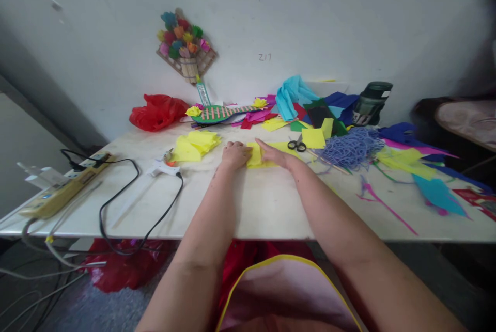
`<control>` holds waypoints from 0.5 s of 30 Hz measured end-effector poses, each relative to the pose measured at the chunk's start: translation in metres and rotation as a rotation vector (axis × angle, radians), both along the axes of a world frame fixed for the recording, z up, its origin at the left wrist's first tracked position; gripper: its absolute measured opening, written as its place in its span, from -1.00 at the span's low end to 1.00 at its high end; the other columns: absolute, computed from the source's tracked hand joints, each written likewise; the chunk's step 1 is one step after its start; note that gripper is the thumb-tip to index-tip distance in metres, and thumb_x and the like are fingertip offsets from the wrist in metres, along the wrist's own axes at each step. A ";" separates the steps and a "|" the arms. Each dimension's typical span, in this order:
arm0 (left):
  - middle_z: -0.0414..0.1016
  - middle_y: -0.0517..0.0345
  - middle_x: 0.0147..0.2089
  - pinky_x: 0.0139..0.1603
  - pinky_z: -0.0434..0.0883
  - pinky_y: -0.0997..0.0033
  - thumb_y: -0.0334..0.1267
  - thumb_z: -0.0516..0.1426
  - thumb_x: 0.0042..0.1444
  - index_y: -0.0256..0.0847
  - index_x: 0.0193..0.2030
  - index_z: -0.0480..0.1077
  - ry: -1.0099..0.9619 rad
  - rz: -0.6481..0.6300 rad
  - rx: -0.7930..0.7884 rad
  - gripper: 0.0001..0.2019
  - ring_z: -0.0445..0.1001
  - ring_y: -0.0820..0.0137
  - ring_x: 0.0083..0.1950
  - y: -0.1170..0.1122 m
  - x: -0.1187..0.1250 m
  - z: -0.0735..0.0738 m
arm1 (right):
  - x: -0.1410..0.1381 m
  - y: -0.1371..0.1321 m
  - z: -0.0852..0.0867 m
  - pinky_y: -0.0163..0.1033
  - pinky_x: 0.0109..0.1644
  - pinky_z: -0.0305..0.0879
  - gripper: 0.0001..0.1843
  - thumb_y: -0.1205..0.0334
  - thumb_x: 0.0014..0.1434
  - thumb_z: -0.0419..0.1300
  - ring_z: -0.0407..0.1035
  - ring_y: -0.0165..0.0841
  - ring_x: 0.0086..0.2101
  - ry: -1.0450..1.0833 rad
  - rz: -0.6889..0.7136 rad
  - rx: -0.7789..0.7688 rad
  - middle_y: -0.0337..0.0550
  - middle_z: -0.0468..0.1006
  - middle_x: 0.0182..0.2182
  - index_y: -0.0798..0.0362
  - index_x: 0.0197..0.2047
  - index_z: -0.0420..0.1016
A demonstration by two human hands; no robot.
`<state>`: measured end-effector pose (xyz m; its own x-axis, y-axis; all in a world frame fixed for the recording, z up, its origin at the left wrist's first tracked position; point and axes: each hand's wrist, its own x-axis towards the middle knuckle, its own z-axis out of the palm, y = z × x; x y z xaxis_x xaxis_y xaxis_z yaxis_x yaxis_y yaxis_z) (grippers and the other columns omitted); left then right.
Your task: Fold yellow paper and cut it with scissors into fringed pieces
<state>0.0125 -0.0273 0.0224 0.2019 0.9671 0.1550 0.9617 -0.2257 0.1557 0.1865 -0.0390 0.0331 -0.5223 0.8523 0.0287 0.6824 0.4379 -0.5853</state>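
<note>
Both my hands rest on a small yellow paper sheet lying on the white table. My left hand is curled, its fingers pressed down on the sheet's left edge. My right hand lies flatter, fingers stretched over the sheet's right part and pressing it. A stack of yellow paper squares sits just left of my left hand. Black-handled scissors lie just beyond my right hand, beside another yellow square.
A glue gun with a black cord and a power strip lie at the left. Purple yarn, coloured paper scraps, a dark bottle, a red bag and a paper-flower craft on the wall fill the back and right.
</note>
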 end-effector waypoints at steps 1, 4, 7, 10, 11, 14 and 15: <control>0.26 0.16 0.09 -0.01 0.12 0.17 0.03 -0.03 0.00 0.19 -0.03 0.34 -0.006 0.000 -0.002 -0.63 0.10 0.12 0.08 0.000 0.000 0.000 | 0.000 0.001 -0.001 -0.21 0.22 -0.19 -0.25 0.30 0.03 -0.12 -0.28 -0.42 0.22 0.044 -0.014 -0.012 -0.28 -0.23 0.26 0.10 0.29 -0.32; 0.25 0.16 0.09 0.00 0.12 0.16 0.02 -0.02 0.00 0.19 -0.04 0.35 -0.011 -0.005 -0.008 -0.64 0.10 0.12 0.08 -0.001 0.001 0.002 | 0.001 0.006 -0.005 -0.26 0.22 -0.19 -0.33 0.30 0.09 -0.22 -0.27 -0.49 0.21 0.147 -0.042 -0.015 -0.23 -0.19 0.26 0.19 0.28 -0.27; 0.25 0.15 0.09 0.00 0.11 0.14 0.02 -0.03 0.01 0.20 -0.03 0.34 -0.006 -0.009 -0.007 -0.64 0.10 0.12 0.08 -0.003 0.002 0.003 | 0.001 0.010 -0.011 -0.29 0.22 -0.21 -0.37 0.16 0.15 -0.22 -0.23 -0.49 0.21 0.133 -0.078 0.031 -0.15 -0.15 0.25 0.21 0.27 -0.17; 0.26 0.13 0.08 0.00 0.11 0.13 0.03 -0.05 0.02 0.20 -0.03 0.34 -0.001 -0.015 0.000 -0.63 0.10 0.12 0.08 -0.003 0.003 0.003 | -0.002 0.013 -0.014 -0.27 0.23 -0.23 -0.40 0.08 0.17 -0.20 -0.22 -0.45 0.21 -0.031 -0.115 0.140 -0.15 -0.11 0.25 0.16 0.24 -0.02; 0.26 0.13 0.08 0.00 0.11 0.12 0.03 -0.05 0.02 0.19 -0.03 0.34 0.001 -0.018 0.002 -0.63 0.11 0.12 0.08 -0.003 0.003 0.003 | -0.004 0.013 -0.014 -0.24 0.24 -0.25 -0.41 0.09 0.17 -0.19 -0.23 -0.43 0.21 -0.098 -0.113 0.190 -0.16 -0.10 0.25 0.14 0.23 0.01; 0.27 0.13 0.07 -0.01 0.12 0.11 0.02 -0.07 0.03 0.19 -0.03 0.34 0.009 -0.023 0.007 -0.63 0.12 0.11 0.07 -0.003 0.004 0.002 | -0.008 0.011 -0.012 -0.11 0.24 -0.31 -0.44 0.14 0.17 -0.16 -0.28 -0.36 0.22 -0.302 -0.062 0.281 -0.21 -0.12 0.25 0.06 0.23 0.00; 0.27 0.13 0.07 0.00 0.12 0.12 0.02 -0.07 0.03 0.18 -0.03 0.34 0.010 -0.019 0.006 -0.63 0.12 0.12 0.07 -0.003 0.004 0.002 | -0.009 0.010 -0.012 -0.06 0.24 -0.32 -0.43 0.15 0.16 -0.16 -0.29 -0.34 0.22 -0.368 -0.040 0.267 -0.23 -0.13 0.25 0.04 0.24 -0.02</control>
